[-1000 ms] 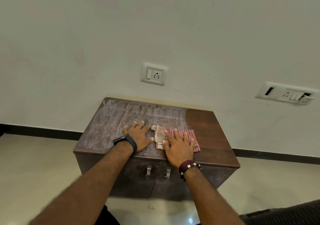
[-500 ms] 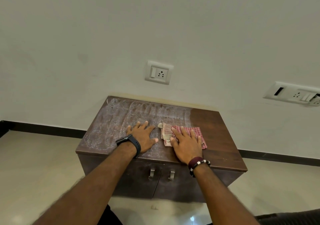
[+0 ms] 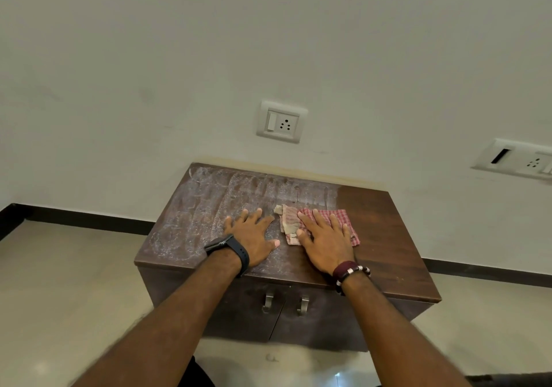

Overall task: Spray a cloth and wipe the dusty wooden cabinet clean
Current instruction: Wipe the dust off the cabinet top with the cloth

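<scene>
The red-and-white checked cloth [image 3: 321, 225] lies bunched on top of the wooden cabinet [image 3: 388, 237], a little right of the top's middle and about midway between its near and far edges. Its left end is grey with dust. The right hand [image 3: 324, 242] lies flat on it with fingers straight and spread, pressing it down — the cloth's right part and left end show past the fingers. Just left of the cloth, apart from it, the left hand [image 3: 254, 236] rests palm-down on the bare top, fingers likewise straight and splayed, holding nothing.

The cloth sits right at the border between two zones: the right part of the top is dark and clean out to its right edge, while the left and middle carry pale dust streaked with smears, reaching the far and left edges. That dusty stretch left of the left hand is open.

Two metal handles [image 3: 285, 304] hang side by side on the front, below the near edge. The cabinet backs against a white wall with a socket plate [image 3: 281, 121] above it and a second plate [image 3: 518, 159] far right — pale floor [image 3: 59, 291] surrounds it.
</scene>
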